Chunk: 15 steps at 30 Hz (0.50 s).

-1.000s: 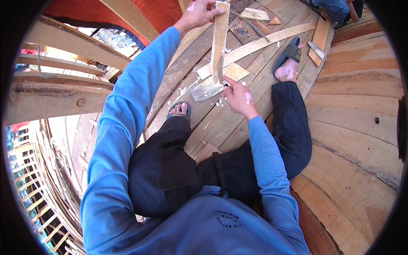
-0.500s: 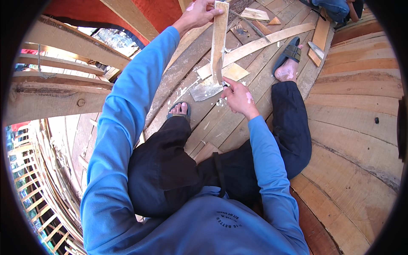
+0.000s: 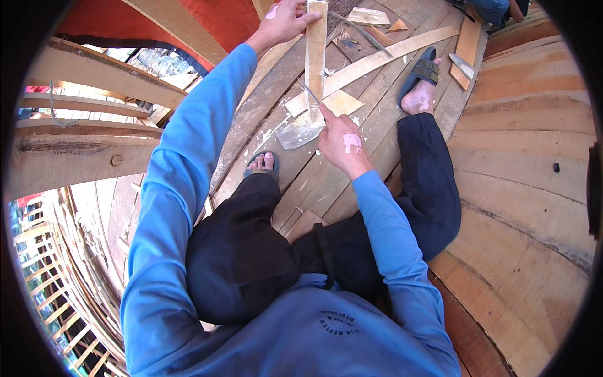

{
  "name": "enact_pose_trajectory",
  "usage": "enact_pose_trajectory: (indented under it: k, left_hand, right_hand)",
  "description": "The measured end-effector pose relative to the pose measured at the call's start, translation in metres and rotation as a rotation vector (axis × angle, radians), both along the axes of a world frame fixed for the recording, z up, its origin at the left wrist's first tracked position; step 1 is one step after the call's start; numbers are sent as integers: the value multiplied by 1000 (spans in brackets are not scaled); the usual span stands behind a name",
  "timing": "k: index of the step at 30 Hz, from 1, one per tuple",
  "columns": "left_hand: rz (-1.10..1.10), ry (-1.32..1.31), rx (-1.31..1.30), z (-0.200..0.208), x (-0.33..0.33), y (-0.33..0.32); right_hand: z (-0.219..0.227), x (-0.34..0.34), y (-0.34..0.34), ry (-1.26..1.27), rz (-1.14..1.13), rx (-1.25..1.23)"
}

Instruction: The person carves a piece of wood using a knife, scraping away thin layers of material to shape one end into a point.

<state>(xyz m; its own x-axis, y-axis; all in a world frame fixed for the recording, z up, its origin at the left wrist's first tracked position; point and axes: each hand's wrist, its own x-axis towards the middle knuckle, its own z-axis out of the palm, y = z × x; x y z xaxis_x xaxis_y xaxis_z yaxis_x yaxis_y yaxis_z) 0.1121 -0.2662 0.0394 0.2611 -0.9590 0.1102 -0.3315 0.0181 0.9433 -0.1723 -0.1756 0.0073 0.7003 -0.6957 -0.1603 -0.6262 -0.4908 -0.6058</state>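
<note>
At the top of the view, my left hand (image 3: pixel 281 26) is closed on the upper end of a narrow wooden strip (image 3: pixel 316 56), which stands nearly upright with its lower end down by the floorboards. My right hand (image 3: pixel 342 139), beside that lower end, is wrapped around the handle of a knife; the handle is mostly hidden by my fingers. The thin knife blade (image 3: pixel 310 92) slants up and left across the strip. Under the strip's foot lie a flat grey piece (image 3: pixel 299 133) and a pale wood offcut (image 3: pixel 344 103), with shavings around them.
A long curved plank (image 3: pixel 389 58) lies across the floor behind the strip. My sandalled feet rest on either side. Further right are a board (image 3: pixel 467 47) and a metal blade (image 3: pixel 461 66). Wooden planking (image 3: pixel 521 157) rises on the right; beams (image 3: pixel 107 72) cross on the left. Another person's leg (image 3: pixel 493 14) shows at the far right.
My right hand has shifted slightly left and turned, so the knife blade now slants across the strip. My left hand keeps its hold on the top end. The whole view has shifted a little.
</note>
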Motion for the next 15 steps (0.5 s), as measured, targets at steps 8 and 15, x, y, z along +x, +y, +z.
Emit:
enact_pose_trajectory:
  k: [8,15]
  left_hand:
    - [9,-50,20,7,-6,3]
    - [6,-78,9,11,-11,8]
  right_hand:
    - [15,23,0,50,-52,97]
    - [21,21,3,73,-89,68]
